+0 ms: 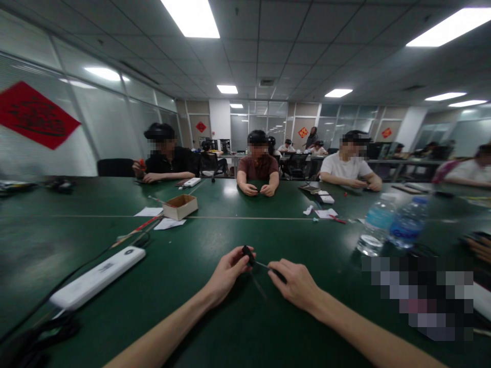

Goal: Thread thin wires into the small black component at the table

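Note:
Over the near middle of the green table, my left hand (226,271) pinches a small black part (248,254) between thumb and fingers. The part is dark and blocky; its exact kind cannot be made out. Just to the right, my right hand (299,286) is closed around the black handle of a screwdriver (277,276). Its thin metal shaft points left, and the tip meets or nearly meets the black part. Whether a screw sits there is too small to see. A faint thin streak shows below the part.
A long white power strip (98,278) with a black cable lies left. Beyond it stands an open cardboard box (180,208) among paper slips. Two water bottles (378,225) stand at the right, near a blurred-out patch. Several people sit across the green table (215,237).

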`<state>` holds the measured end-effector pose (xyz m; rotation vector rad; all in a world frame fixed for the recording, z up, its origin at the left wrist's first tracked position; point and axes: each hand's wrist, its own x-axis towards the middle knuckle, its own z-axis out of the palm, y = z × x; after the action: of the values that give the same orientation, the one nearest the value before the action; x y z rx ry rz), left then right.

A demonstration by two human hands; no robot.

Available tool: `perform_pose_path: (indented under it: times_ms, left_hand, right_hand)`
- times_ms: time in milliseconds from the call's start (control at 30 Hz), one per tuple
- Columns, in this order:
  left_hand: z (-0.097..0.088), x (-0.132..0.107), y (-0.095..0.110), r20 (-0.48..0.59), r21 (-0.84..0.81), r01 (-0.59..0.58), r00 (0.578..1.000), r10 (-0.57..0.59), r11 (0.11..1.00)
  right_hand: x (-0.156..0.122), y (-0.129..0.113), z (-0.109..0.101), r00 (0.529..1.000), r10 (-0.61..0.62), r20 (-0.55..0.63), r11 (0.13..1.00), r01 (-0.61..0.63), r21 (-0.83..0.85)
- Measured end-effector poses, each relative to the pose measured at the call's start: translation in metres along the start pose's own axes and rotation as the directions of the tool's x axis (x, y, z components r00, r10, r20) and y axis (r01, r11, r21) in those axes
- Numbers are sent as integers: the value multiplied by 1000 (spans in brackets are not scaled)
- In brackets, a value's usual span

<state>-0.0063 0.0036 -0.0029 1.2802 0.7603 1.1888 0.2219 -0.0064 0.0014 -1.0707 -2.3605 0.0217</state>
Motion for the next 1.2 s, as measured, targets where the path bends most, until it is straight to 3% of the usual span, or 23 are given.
perform_pose_path:
  times_ms: [367,800,1000,1200]
  left_hand:
    - [-2,0,-3,37,40,-40,999,38,998]
    - [2,-4,8,137,432,-186,981,139,883]
    - [2,-6,14,177,393,-188,976,126,900]
    - [0,-5,7,162,258,-92,985,51,962]
  right_hand:
    - [0,-1,-1,998,45,37,999,-44,-15]
    - [-2,-1,-1,993,54,101,991,-41,-125]
    - [-4,0,-2,995,24,102,999,-20,-46]
    - [-3,4,-1,996,-1,90,1000,-1,19]
